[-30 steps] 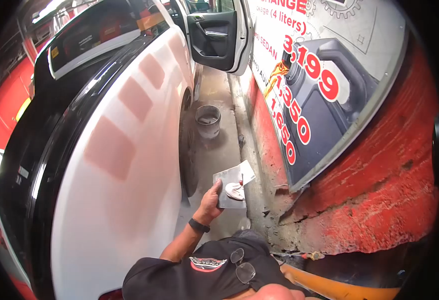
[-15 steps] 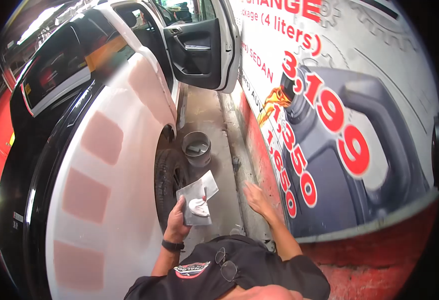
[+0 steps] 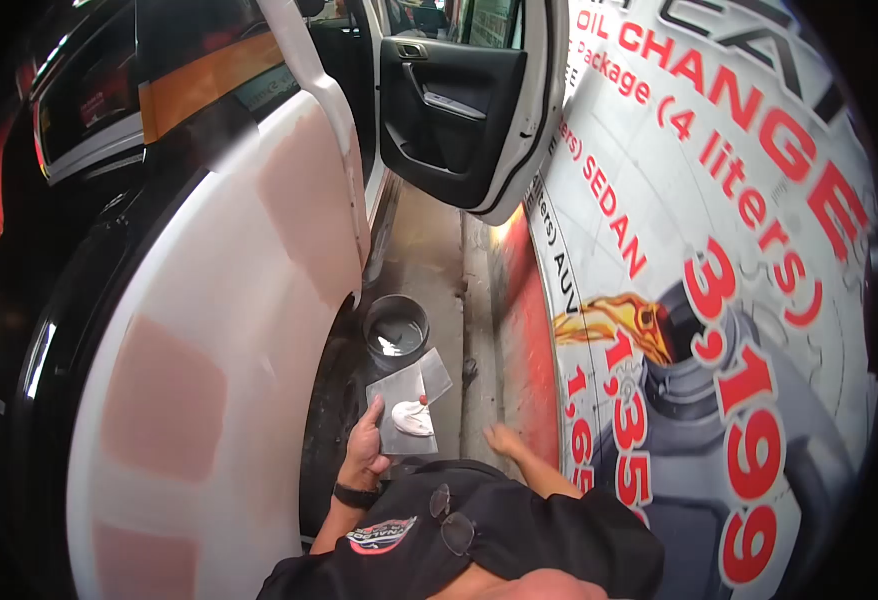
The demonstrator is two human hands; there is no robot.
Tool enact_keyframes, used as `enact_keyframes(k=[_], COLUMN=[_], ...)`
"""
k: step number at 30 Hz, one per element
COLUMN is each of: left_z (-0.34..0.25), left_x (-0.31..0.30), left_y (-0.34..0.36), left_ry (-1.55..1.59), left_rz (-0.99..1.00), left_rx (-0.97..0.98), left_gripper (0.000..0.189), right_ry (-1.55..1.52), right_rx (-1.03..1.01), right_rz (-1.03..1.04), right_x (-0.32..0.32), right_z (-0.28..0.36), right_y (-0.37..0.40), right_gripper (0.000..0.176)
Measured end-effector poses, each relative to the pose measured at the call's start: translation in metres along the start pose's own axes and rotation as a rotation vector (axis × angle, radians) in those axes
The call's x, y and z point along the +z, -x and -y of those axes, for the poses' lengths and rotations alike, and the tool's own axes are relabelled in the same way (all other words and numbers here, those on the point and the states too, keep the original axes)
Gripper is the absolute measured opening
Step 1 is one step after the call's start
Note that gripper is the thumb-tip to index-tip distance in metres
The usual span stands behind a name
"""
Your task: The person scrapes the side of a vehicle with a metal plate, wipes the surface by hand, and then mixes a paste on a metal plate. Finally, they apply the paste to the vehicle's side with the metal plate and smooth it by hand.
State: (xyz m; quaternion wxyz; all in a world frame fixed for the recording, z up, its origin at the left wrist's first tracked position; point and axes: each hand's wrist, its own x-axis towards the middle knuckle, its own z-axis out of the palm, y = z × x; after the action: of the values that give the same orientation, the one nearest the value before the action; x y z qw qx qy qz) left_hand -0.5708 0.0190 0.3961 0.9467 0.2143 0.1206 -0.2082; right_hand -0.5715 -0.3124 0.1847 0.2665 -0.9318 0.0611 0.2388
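Note:
My left hand [image 3: 365, 446], with a black band at the wrist, is closed on the edge of a flat grey plate [image 3: 397, 440]. On the plate sits a mound of white paste [image 3: 414, 417] with a small red spot at its top. A second thin flat sheet [image 3: 437, 376] overlaps the plate's upper side. My right hand [image 3: 502, 440] is low beside the wall, away from the plate; its fingers are bunched and small in view. A dark bucket [image 3: 397, 328] with liquid stands on the floor beyond the plate.
At the left is a white car panel [image 3: 229, 370] with several pinkish patches [image 3: 164, 400]. An open car door [image 3: 459, 110] stands ahead. A printed banner [image 3: 699, 200] covers the right wall, above a red and grey ledge [image 3: 519, 330]. Glasses [image 3: 457, 532] hang on my shirt.
The view has shifted, with the door and banner appearing larger. My right hand has drawn back lower toward my body. My left hand still holds the plate.

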Motion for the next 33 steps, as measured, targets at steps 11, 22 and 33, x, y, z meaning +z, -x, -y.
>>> enact_keyframes(k=[11,22,33], left_z=[-0.05,-0.009,0.025], left_x=[0.019,0.019,0.054], left_y=[-0.08,-0.106,-0.151], left_ry=[0.122,0.339,0.47], left_rz=[-0.042,-0.407,-0.543], left_rx=[0.046,0.47,0.782], left_gripper=[0.05,0.047,0.044], right_ry=[-0.099,-0.003,-0.462], right_rx=[-0.148,-1.705,-2.174], right_rz=[0.125,-0.427,-0.137], right_x=[-0.097,-0.249,-0.255], right_z=[0.035,0.45,0.495], right_y=[-0.138,-0.215,-0.159], right_gripper=[0.072,0.077,0.068])
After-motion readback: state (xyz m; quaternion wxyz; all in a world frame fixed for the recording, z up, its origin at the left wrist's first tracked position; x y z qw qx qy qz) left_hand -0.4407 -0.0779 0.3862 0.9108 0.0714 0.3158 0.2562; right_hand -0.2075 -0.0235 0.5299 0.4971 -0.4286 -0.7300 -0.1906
